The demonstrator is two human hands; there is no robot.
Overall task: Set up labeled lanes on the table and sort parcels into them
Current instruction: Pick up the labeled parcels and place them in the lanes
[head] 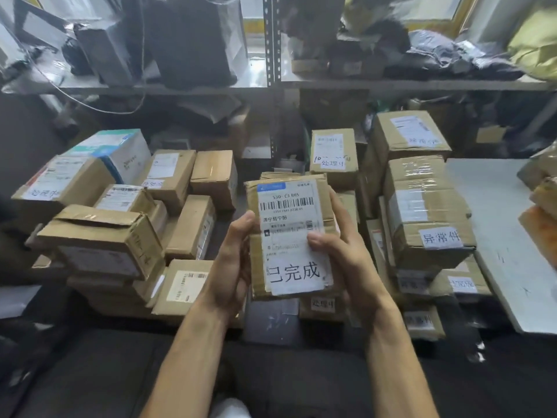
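Cardboard parcel [289,236] sits clamped between my left hand [232,267] and right hand [340,254], label up so I can pick its lane.

In front of me stands a grey metal rack [272,55] with a perforated upright post, and its shelf board [422,85] runs across the whole view. Behind the rack are windows [434,7] with yellow frames; pale daylight comes through them, while the space under the shelf board is dim. At my right is a white table [506,236].
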